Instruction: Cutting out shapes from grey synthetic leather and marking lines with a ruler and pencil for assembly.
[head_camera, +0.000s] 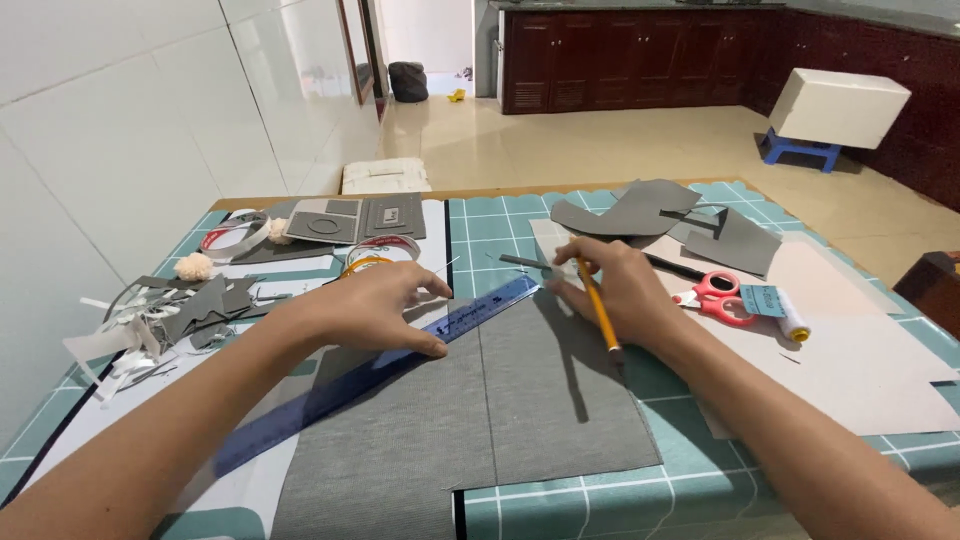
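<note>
Two hands mark a grey sheet with ruler and pencil on a teal checked surface in a tiled room.

At centre frame the left hand lies flat, fingers spread open, pressing a blue ruler slantwise across the grey sheet; the right hand has its fingers closed around a yellow pencil, tip down on the sheet. The surface, under a teal cloth with white grid lines, carries grey offcuts at the upper middle, red-handled scissors at the right, tape rolls and paper scraps at the left. White wall tiles fill the upper left; dark wooden cabinets and a white box on a blue stool stand along the top, beyond a beige floor.
</note>
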